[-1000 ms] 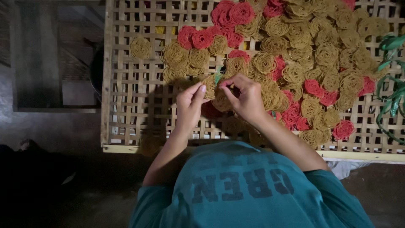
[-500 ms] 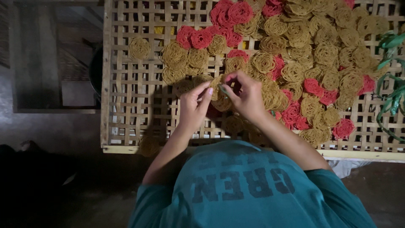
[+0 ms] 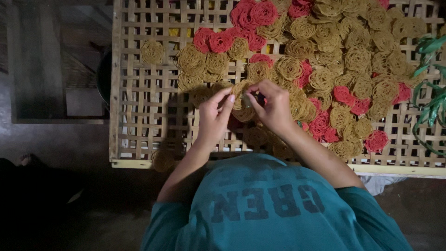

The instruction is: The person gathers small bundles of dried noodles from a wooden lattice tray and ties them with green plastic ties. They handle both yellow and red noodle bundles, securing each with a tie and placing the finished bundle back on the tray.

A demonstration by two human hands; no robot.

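Both hands have drawn closer since a second ago, the left hand (image 3: 214, 116) now up against the coil. Head view: left fingertips press together at the tan noodle coil (image 3: 242, 95), the right hand (image 3: 274, 106) pinching its far edge. That coil sits between the hands, near the front middle of the bamboo tray (image 3: 139, 116). Best kept light, I'd judge: these brittle strands want support from both sides

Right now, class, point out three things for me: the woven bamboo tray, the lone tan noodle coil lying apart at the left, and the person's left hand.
woven bamboo tray (image 3: 139, 125), head view, bare lattice at left.
lone tan noodle coil (image 3: 153, 51), head view, its centre.
left hand (image 3: 213, 118), head view, back of the hand.
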